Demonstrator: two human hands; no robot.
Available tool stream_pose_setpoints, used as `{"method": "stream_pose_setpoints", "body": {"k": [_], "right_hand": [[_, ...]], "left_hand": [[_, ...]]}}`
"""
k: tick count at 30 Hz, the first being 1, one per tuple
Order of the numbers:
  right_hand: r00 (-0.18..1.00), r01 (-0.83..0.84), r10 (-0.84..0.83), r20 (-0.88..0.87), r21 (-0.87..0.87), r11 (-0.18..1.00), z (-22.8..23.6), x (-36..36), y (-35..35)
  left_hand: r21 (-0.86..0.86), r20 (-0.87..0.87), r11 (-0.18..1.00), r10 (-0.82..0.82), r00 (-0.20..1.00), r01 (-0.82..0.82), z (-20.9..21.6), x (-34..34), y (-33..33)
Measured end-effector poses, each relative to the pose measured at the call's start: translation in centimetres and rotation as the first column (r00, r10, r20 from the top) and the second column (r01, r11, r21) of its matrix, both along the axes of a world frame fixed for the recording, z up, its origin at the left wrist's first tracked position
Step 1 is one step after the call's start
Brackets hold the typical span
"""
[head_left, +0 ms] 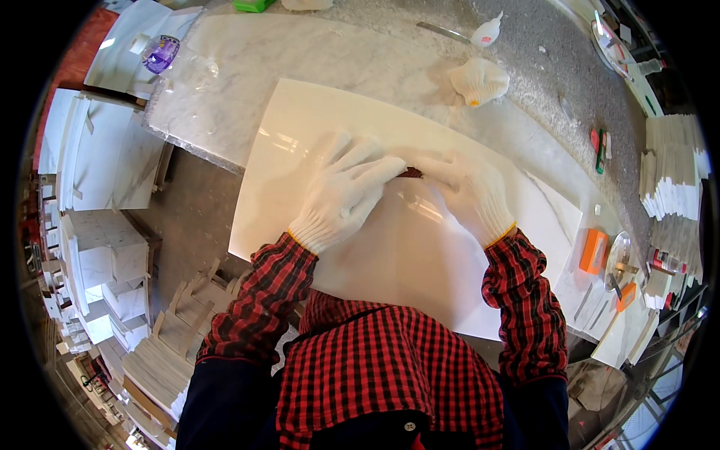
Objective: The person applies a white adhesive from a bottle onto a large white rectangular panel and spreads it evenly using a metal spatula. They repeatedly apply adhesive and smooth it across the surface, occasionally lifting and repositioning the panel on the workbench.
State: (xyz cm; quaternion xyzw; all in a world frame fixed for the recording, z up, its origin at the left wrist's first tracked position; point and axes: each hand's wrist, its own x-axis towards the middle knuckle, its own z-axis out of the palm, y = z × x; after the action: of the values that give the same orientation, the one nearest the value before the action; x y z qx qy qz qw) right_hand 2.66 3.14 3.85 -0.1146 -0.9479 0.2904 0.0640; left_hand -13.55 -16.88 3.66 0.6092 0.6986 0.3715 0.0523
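Note:
Both my hands wear white knit gloves with yellow cuff edges and rest on a large glossy white stone-look slab (360,247). My left hand (345,184) is open, its fingers stretched out and spread over the surface. My right hand (469,187) reaches in from the other side, also open, its pale fingers extended toward the left and hard to tell from the slab. The tips nearest each other almost meet. Just below them shows a small dark red-brown patch (410,172); whether it is an object or a reflection I cannot tell.
Under the slab lies a dusty marble-look worktop (225,97). A crumpled white glove (480,81), a white squeeze bottle (487,30) and a flat metal blade (444,31) sit at the back. Orange boxes (593,251) stand right. Stacked tiles (671,180) line the right; stone pieces (112,150) stand left.

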Motion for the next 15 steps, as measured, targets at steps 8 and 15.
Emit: {"method": "stream_pose_setpoints", "body": {"k": [8,15], "right_hand": [[0.998,0.014,-0.016,0.058,0.049,0.999,0.8,0.2,-1.4],[0.991,0.13,-0.127,-0.033,0.077,0.989,-0.5,1.3,-3.1]], "left_hand": [[-0.015,-0.03,1.0,-0.028,0.999,0.028,0.5,0.0,0.2],[-0.1,-0.062,0.994,-0.059,0.996,0.053,0.1,-0.1,-0.1]]}}
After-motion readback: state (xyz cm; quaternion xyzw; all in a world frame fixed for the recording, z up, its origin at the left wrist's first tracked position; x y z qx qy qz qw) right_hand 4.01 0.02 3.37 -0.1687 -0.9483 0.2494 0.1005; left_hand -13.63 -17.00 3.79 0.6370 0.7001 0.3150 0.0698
